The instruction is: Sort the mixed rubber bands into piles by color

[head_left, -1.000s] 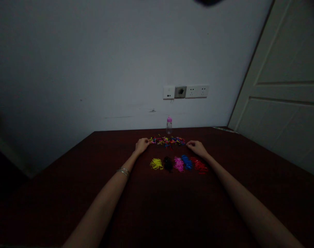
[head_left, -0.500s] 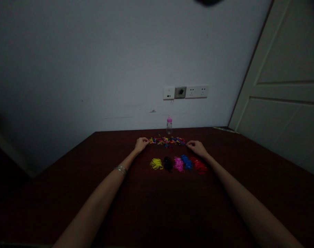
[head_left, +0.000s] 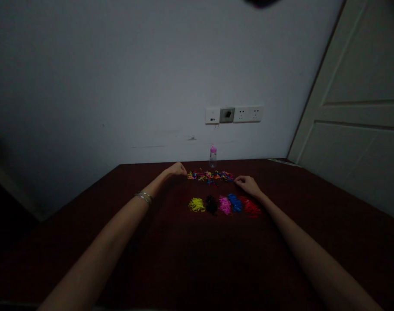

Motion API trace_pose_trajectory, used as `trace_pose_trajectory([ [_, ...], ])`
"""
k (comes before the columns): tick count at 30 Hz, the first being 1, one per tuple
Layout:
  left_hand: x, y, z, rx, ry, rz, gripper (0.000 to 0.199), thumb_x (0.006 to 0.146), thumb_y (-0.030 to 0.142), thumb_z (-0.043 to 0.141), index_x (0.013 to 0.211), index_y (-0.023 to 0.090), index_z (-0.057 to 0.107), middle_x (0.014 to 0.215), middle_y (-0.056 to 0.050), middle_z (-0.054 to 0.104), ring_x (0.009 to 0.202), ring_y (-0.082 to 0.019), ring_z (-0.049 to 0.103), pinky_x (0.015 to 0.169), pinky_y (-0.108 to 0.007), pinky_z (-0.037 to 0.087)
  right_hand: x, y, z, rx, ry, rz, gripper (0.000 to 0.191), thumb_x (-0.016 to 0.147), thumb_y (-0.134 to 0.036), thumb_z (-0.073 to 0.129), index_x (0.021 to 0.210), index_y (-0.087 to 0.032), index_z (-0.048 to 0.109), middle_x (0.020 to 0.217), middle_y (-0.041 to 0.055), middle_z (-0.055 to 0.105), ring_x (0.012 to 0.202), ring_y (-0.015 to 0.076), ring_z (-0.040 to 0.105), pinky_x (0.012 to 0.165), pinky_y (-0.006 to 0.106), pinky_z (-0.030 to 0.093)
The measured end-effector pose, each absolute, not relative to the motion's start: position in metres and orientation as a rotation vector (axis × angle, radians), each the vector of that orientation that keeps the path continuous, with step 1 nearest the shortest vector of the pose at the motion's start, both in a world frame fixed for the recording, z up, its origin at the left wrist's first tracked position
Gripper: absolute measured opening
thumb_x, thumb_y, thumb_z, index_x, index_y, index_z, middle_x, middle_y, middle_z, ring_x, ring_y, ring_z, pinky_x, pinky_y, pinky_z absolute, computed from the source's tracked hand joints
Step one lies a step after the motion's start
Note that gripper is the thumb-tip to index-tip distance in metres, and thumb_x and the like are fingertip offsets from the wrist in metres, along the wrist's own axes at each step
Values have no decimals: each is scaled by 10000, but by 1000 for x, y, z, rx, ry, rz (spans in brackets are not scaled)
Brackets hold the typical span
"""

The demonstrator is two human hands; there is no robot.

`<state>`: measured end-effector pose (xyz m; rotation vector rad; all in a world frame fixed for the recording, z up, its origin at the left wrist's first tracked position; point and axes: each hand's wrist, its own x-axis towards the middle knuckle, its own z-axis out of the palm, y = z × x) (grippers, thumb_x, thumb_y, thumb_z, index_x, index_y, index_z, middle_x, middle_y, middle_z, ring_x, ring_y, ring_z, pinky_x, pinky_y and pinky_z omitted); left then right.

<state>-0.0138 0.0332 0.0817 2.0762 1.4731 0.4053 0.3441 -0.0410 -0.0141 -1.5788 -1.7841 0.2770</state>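
Note:
A mixed heap of small coloured rubber bands [head_left: 210,176] stretches in a row across the far part of the table. My left hand [head_left: 177,169] is at the left end of that heap, its fingers curled together; what they hold, if anything, cannot be seen. At the right end, my right hand [head_left: 248,185] has thumb and fingertips pinched together beside the bands, and their content is too small to make out. Nearer to me lie sorted piles: yellow bands [head_left: 197,204], black bands [head_left: 211,204], pink bands [head_left: 225,205], blue bands [head_left: 235,202] and red bands [head_left: 250,207].
A clear bottle with a pink cap [head_left: 213,157] stands behind the mixed heap, near the wall [head_left: 151,86]. Sockets and switches [head_left: 248,114] are mounted above it. The dark red table [head_left: 197,255] runs under both arms. A panelled door [head_left: 355,108] is at the right.
My left hand has shifted slightly farther away, its wrist and bracelets swinging left, and its fingers look more curled. My right hand stays nearly in place.

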Motion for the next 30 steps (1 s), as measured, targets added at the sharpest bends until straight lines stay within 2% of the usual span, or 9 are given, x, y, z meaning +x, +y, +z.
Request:
trace_pose_trajectory([
  [10, 9, 32, 108, 2220, 1516, 194, 54, 494, 152, 680, 490, 106, 652, 396, 20, 492, 432, -64, 370, 438, -204, 278, 345, -40, -15, -1565, -1778, 283, 235, 718, -285, 503, 783, -166, 695, 775, 55, 703, 715, 188, 625, 646, 253, 441],
  [18, 8, 14, 115, 2196, 1144, 43, 122, 527, 208, 695, 634, 161, 731, 519, -3, 600, 485, -71, 412, 465, -189, 295, 346, -39, -16, -1568, -1790, 277, 244, 721, -295, 502, 793, -167, 697, 773, 52, 704, 708, 185, 622, 630, 251, 434],
  [24, -1, -17, 102, 1995, 1044, -144, 214, 518, 326, 753, 670, 177, 733, 406, 25, 444, 407, -55, 332, 390, -188, 197, 345, -39, -16, -1595, -1816, 251, 258, 736, -297, 489, 807, -161, 696, 778, 54, 700, 703, 182, 621, 628, 248, 427],
  [30, -5, -30, 78, 1855, 1040, -165, 305, 485, 384, 785, 680, 158, 725, 396, 34, 410, 377, -39, 287, 370, -190, 149, 345, -39, -16, -1575, -1827, 239, 252, 727, -286, 497, 808, -165, 702, 789, 57, 704, 711, 184, 624, 651, 251, 438],
])
